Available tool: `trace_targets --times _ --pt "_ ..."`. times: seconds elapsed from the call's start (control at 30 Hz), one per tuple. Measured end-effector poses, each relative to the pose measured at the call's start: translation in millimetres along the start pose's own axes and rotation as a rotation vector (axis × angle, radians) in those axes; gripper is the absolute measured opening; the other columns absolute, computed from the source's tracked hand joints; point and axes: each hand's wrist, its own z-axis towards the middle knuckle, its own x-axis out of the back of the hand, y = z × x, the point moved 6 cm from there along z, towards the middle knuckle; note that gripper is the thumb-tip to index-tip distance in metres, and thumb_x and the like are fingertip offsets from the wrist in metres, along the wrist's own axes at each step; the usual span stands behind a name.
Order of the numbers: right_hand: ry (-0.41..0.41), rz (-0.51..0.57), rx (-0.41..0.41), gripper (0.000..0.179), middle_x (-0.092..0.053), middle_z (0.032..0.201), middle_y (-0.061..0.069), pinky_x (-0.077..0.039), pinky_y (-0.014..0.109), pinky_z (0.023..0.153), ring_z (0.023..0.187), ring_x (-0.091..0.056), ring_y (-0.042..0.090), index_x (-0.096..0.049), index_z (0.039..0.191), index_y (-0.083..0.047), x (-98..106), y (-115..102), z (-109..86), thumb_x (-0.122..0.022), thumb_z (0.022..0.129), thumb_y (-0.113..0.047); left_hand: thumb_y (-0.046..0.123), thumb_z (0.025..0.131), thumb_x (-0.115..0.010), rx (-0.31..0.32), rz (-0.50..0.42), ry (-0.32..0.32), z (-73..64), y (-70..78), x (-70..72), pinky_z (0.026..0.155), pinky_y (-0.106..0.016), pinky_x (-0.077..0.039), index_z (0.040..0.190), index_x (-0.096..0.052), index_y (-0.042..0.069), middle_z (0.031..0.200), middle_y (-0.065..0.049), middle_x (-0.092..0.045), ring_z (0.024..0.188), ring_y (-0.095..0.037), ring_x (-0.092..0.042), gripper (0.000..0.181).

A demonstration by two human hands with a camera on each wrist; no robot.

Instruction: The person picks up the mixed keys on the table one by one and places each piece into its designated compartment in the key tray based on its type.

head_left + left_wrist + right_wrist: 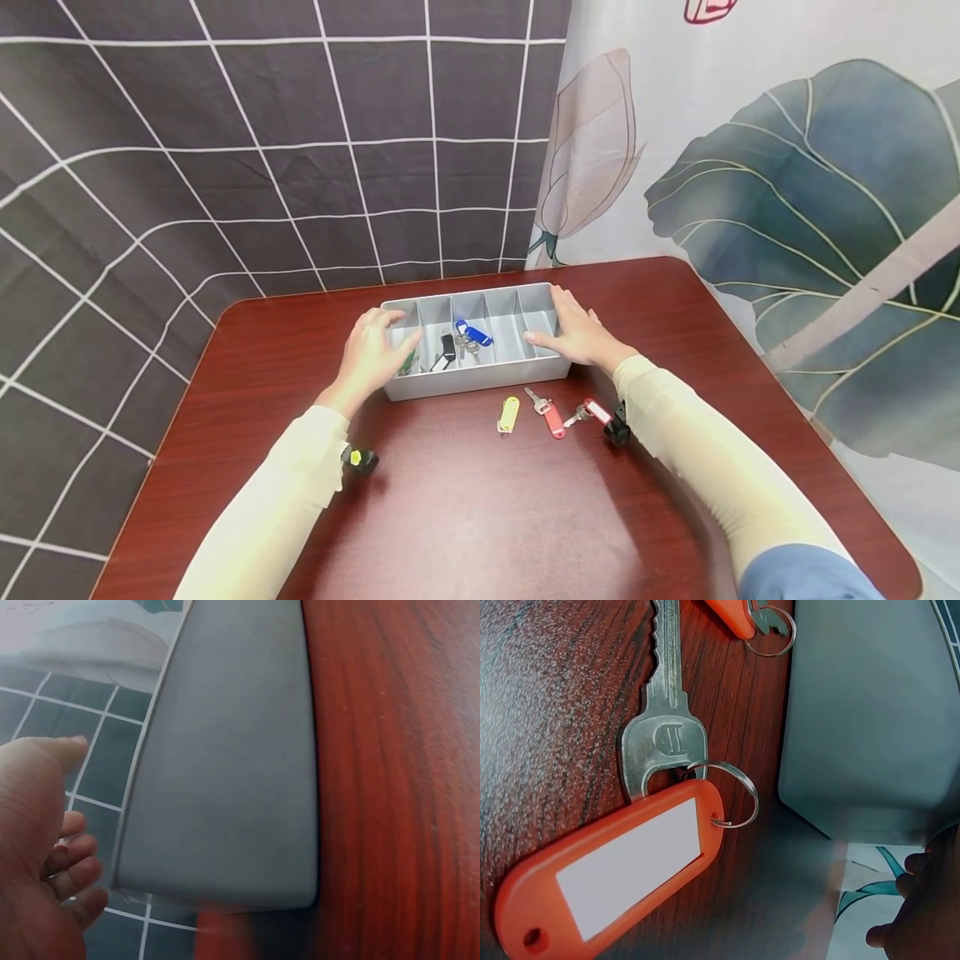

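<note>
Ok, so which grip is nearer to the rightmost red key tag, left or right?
Right. The right grip is at the right end of the divided tray, just beyond the red key tag; the left grip is farther off, at the tray's left end.

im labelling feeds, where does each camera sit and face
Head: worn there, facing forward and down at the gray tray; left hand, right hand, sleeves show.
Left wrist: worn there, facing the tray's outer wall; left hand at left.
Right wrist: worn there, facing two red key tags and the tray; right hand lower right.
Head and right wrist share the tray and tags.
</note>
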Motion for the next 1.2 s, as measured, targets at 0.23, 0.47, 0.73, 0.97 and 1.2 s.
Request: trace_targets --times 0.23,0.47,0.73,0.97,1.2 --pt "0.007 -0.002 -0.002 0.116 -0.003 0.161 0.01 -0.007 0.064 0.111 0.147 0.0 0.027 0.002 0.155 -0.012 -0.3 -0.2 0.1 -0.048 0.076 -0.081 0.054 0.082 -0.066 0.059 0.068 -0.105 -6.2 -4.7 -12.6 0.109 -0.051 -0.029 0.141 -0.042 0.002 0.146 -0.018 -0.038 0.137 -0.034 -0.031 0.082" --pt "0.001 -0.001 -0.006 0.115 -0.002 0.161 0.01 -0.006 0.064 0.111 0.147 0.001 0.026 0.003 0.155 -0.012 -1.3 -0.7 0.1 -0.049 0.077 -0.08 0.073 0.077 -0.057 0.142 0.143 -0.211 -9.8 -9.4 -29.5 0.114 -0.054 -0.016 0.152 -0.018 0.0 0.159 -0.018 -0.012 0.145 -0.034 -0.01 0.111" --pt "0.001 -0.004 -0.007 0.113 -0.002 0.161 0.011 -0.005 0.064 0.111 0.147 0.001 0.027 0.005 0.155 -0.013 -0.5 -2.7 -0.7 -0.05 0.079 -0.077 0.077 0.074 -0.057 0.247 0.157 -0.185 -15.1 -11.8 -32.6 0.114 -0.055 -0.011 0.152 -0.008 -0.002 0.159 -0.018 -0.005 0.146 -0.035 -0.005 0.122" --pt "0.0 0.005 -0.001 0.114 -0.002 0.161 0.011 -0.005 0.064 0.111 0.147 0.001 0.027 0.004 0.155 -0.012 -2.5 -3.8 0.8 -0.049 0.079 -0.078 0.081 0.073 -0.053 0.277 0.17 -0.169 -17.7 -16.7 -33.1 0.115 -0.054 -0.011 0.152 -0.006 -0.001 0.159 -0.02 -0.006 0.146 -0.035 -0.006 0.124" --pt "0.013 -0.006 0.001 0.114 -0.002 0.161 0.01 -0.005 0.064 0.11 0.147 0.001 0.026 0.003 0.155 -0.013 -0.9 -0.4 0.8 -0.049 0.078 -0.079 0.085 0.068 -0.053 0.311 0.141 -0.142 -17.0 -17.3 -35.3 0.115 -0.051 -0.013 0.153 -0.006 0.0 0.158 -0.022 -0.006 0.145 -0.036 -0.006 0.129"
